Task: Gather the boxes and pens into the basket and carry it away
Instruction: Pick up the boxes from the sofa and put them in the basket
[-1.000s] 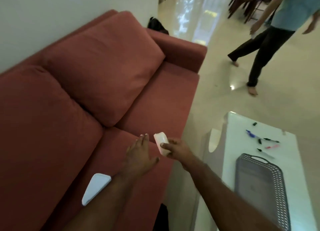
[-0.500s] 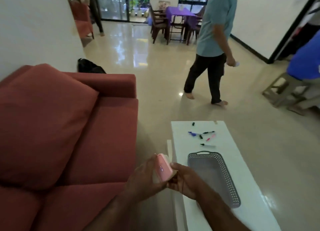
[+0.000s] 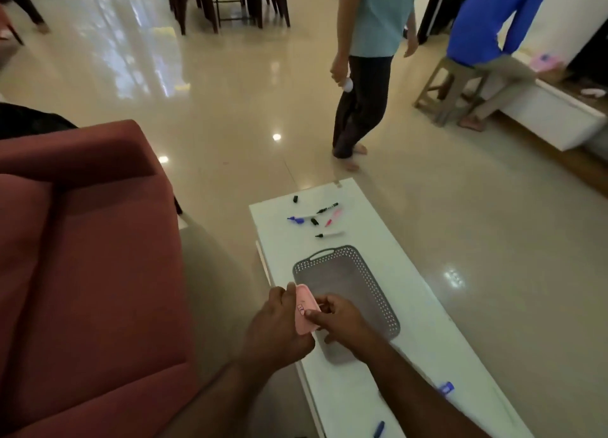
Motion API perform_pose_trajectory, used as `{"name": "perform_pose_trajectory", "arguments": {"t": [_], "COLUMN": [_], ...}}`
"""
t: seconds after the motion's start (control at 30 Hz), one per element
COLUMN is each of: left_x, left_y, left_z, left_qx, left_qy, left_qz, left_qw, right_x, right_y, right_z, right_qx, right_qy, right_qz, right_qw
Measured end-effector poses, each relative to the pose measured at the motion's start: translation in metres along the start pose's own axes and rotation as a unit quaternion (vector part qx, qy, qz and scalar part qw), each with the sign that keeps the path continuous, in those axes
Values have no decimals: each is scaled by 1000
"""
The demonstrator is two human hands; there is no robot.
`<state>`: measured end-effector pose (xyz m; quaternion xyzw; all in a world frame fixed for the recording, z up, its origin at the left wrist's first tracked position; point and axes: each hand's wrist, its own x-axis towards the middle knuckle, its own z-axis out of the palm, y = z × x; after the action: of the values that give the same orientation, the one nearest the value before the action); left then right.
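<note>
Step in hand, as judged: getting the pink box [image 3: 305, 309] into the grey basket [image 3: 371, 293]. Both hands hold the box over the basket's near-left rim, above the white tabletop [image 3: 427, 335]. Left hand [image 3: 279, 329] has its fingers wrapped round the box's left side; right hand [image 3: 342, 320] pinches the right edge, thumb lying on the pink face. To do it well: carry the box inward past the rim before loosening the fingers, lower it flat onto the basket floor rather than dropping it, and keep it to one end so room is left for the rest. Box: small, rounded corners, smooth matte pink with a small printed mark. Basket: shallow, rectangular, rounded corners, perforated walls, a moulded handle slot at the far end; looks like rigid plastic, and nothing shows inside it. Pens [image 3: 317, 218] lie scattered loose on the tabletop beyond the basket's far end, slim, with some caps off beside them; blue ones [image 3: 379, 428] lie near the front edge. Tabletop is glossy and hard, so pens will likely roll if nudged. A red fabric sofa [image 3: 92, 273] stands to the left.
</note>
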<state>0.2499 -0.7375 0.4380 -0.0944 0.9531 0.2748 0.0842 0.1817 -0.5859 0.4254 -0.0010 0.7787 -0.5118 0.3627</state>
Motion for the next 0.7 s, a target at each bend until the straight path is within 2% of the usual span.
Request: {"name": "perform_pose_trajectory", "arguments": {"t": [0.17, 0.5, 0.7], "left_x": [21, 85, 82], "left_y": [7, -19, -66], "left_z": [33, 101, 130], "left_qx": [-2, -39, 80], "left_qy": [-20, -19, -4], "left_qz": [-1, 21, -8], "left_qw": [1000, 999, 997], "right_x": [18, 99, 172], "right_y": [23, 49, 89], "right_z": [-9, -3, 1], "right_qx": [-81, -256, -297], "right_qy": [53, 130, 177], "right_qz": [4, 16, 17], "right_qw": [995, 958, 938]}}
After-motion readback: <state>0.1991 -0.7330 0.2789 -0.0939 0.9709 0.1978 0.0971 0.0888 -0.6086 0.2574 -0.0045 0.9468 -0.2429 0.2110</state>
